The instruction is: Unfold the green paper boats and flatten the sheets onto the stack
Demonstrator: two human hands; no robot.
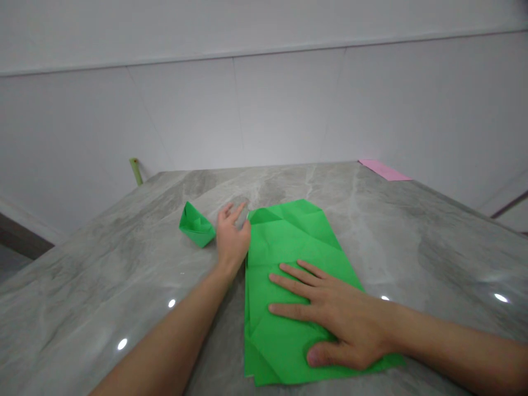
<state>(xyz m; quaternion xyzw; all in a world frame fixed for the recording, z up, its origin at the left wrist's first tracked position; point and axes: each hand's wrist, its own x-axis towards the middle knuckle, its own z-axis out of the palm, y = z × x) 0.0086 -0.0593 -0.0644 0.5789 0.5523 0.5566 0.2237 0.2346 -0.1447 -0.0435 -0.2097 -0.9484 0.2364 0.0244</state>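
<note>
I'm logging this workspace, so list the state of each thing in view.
Large green paper: creased, spread mostly flat, layered at its left edge; folded or stacked, can't tell.
Small green paper boat: folded, open on top.
Pink paper: lying flat.
Marble-patterned tabletop: glossy, reflecting spots of light.
Yellow-green strip: slanted; how it's held, unclear.

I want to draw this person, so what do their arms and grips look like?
The left arm and right arm are bare, with no sleeves, watch or bracelet showing. The left grip and right grip wear no gloves. No rings show on the right; the left is blurry.
</note>
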